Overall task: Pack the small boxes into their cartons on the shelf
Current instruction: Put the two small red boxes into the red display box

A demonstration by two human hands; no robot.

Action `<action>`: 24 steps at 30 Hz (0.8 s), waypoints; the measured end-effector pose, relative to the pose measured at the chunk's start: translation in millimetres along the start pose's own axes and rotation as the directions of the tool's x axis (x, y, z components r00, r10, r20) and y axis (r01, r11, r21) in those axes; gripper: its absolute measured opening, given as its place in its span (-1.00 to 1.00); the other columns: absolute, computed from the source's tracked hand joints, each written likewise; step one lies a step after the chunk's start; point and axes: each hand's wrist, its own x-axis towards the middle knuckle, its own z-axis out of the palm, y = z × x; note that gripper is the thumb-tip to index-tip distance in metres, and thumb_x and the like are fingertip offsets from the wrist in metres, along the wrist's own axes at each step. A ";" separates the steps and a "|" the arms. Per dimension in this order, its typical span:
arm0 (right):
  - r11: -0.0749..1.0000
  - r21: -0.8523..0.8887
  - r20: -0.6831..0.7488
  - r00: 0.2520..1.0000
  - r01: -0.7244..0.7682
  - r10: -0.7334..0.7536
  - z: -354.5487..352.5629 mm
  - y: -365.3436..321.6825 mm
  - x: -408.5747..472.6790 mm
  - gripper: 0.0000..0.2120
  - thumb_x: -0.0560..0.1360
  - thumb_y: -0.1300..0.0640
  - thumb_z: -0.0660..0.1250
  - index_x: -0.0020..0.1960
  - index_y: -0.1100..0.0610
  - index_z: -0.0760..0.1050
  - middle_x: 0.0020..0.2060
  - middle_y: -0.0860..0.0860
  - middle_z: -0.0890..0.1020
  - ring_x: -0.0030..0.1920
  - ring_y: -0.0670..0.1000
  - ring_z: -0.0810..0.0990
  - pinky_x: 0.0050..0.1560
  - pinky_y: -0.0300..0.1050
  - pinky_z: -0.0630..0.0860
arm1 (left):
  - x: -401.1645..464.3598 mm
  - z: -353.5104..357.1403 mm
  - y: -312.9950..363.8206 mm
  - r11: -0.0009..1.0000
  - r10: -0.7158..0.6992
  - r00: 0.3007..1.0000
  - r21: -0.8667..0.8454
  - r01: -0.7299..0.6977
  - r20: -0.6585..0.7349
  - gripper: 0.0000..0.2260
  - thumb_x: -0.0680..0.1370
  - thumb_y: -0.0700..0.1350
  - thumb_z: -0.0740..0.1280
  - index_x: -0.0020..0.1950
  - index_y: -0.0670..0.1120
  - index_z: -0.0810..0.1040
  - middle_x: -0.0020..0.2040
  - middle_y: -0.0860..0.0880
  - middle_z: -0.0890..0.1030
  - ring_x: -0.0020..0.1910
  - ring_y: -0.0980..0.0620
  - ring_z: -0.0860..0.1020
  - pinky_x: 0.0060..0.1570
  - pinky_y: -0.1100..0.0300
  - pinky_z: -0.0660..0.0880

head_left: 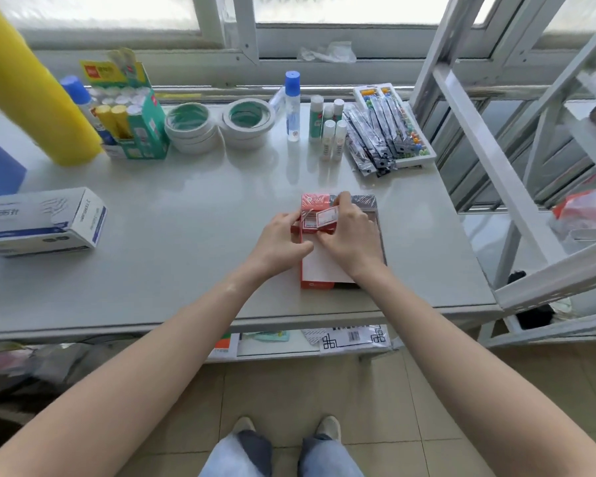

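Pinching one small red box (325,218) between them, the left hand (283,235) and right hand (350,235) hold it over the open red carton (319,270). The carton lies on the shelf (186,235).

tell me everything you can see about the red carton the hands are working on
The red carton is a card box, red outside and white inside, lying open on the grey table. The left hand and right hand both hold small red-and-white boxes at its far end. Its right side borders a dark, shiny wrapped pack.
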 end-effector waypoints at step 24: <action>0.955 -0.294 -0.108 0.992 0.024 -0.059 -8.4 10.4 6.2 -0.51 0.38 -0.11 0.38 0.13 0.20 0.39 0.10 0.18 0.44 0.12 0.22 0.42 0.05 0.06 0.40 | 6.9 -0.1 -2.2 0.997 0.000 0.995 0.076 0.008 -0.099 -0.31 0.39 -0.19 0.34 0.48 -0.09 0.15 0.33 -0.16 0.27 0.37 -0.16 0.24 0.37 0.16 0.17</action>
